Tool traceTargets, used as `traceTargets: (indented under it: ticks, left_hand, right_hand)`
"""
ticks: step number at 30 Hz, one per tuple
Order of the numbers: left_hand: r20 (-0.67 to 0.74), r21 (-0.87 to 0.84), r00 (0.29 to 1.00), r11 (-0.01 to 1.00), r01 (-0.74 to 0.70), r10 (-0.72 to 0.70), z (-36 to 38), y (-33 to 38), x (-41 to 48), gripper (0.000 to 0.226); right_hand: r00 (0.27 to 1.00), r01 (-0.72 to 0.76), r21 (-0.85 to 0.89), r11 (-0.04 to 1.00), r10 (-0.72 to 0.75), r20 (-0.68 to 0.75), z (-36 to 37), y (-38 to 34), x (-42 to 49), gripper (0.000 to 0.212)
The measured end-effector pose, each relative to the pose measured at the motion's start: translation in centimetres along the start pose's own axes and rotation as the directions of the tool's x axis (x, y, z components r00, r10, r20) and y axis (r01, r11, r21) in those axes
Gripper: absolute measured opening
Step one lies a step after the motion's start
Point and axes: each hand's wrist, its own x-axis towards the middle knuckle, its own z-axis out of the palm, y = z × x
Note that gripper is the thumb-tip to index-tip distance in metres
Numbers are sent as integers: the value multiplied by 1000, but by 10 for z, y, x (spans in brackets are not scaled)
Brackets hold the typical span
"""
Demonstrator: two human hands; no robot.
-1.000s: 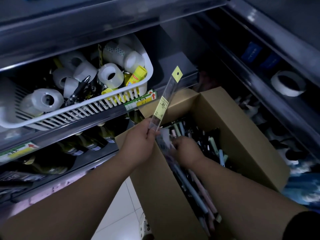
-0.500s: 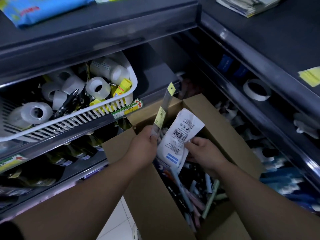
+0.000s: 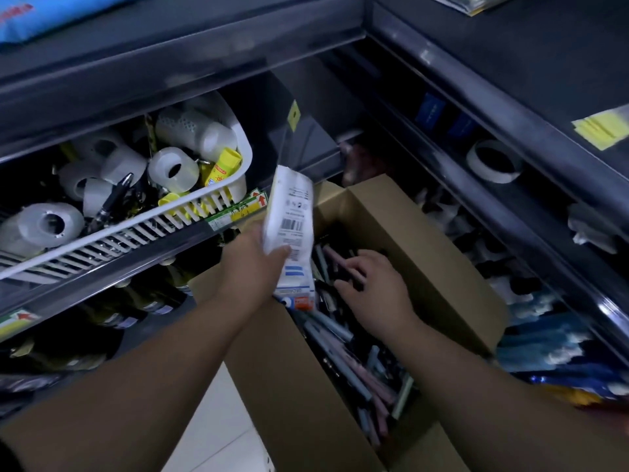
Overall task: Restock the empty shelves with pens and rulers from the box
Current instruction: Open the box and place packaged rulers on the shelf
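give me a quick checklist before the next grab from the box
1. Left hand grips packet: ok.
2. Ruler held along with it: cannot tell, only its yellow tag shows above the packet.
3. Right hand free: ok, open fingers over the pens.
4. Box open, pens within reach: ok.
5. Bare shelf space right of the basket: ok.
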Motion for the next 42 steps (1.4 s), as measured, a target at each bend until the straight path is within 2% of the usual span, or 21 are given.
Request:
traceTargets:
  ticks: [1,3,5,7,9,11,14,18,22,23,25,27,31,35,37,39,42]
  left_hand:
    - [-23,32,1000,999,-9,10,-2,-1,1,36]
    - [-47,72,999,997,-1,4,-4,-4,3,39]
    - [-53,98,999,995,5,0,-5,-8,2,41]
    - [-64,101,998,995,10,-3,-5,-12,0,43]
    - [-94,97,996,995,18,-9,-9,-16,-1,43]
    - [-117,88,993,996,13,-2,-12,-20,-1,41]
    - [-119,75,993,997,3,6,-13,-24,-4,41]
    - [-103,21,995,1000,8,-6,-12,-26,-8,44]
    - [-80,5,997,1000,1,0,-15,-25,-9,42]
    - [-73,-6,997,1000,6,-7,-16,-23,-9,41]
    - [-60,-28,998,1000,13,-15,-18,-16,-11,38]
    - [-42,-60,999,998,20,-22,-18,-7,-13,36]
    - [-11,-107,1000,994,2,-3,-15,22,-21,31]
    - [141,-364,990,929,70,-19,-5,62,-35,24]
    - [267,-504,963,847,171,-35,2,86,-48,19]
    - [401,-621,915,724,301,-37,9,113,-63,20]
    - [569,-683,819,594,425,69,15,157,-90,29]
  right_hand:
    - [998,59,4,998,-59,13,7,-4,-2,32]
    - [987,63,112,992,-79,137,23,-15,-3,31]
    - [941,-29,241,970,-55,335,44,-23,0,28]
    - [895,-122,302,945,-26,445,58,-25,6,28]
    - [864,-183,270,945,24,502,69,-23,15,33]
    - [840,-157,121,980,68,538,75,-17,20,35]
    - [849,-45,-52,998,66,525,86,-9,21,35]
    - [912,-63,-34,997,71,405,89,-5,15,30]
    - [934,-273,207,939,208,289,69,-1,19,19]
    - [927,-337,310,889,256,275,59,-1,19,20]
    - [905,-424,564,708,315,285,33,-2,14,25]
    - [899,-435,679,591,333,286,3,-6,6,26]
    - [911,-366,740,564,380,160,-51,-5,-11,24]
    - [927,-216,781,586,375,-25,-106,-11,-34,18]
    - [942,-32,738,674,268,-204,-138,-16,-50,18]
    - [943,154,638,755,80,-322,-167,-16,-66,17]
    - [910,381,415,826,-257,-324,-207,-2,-91,28]
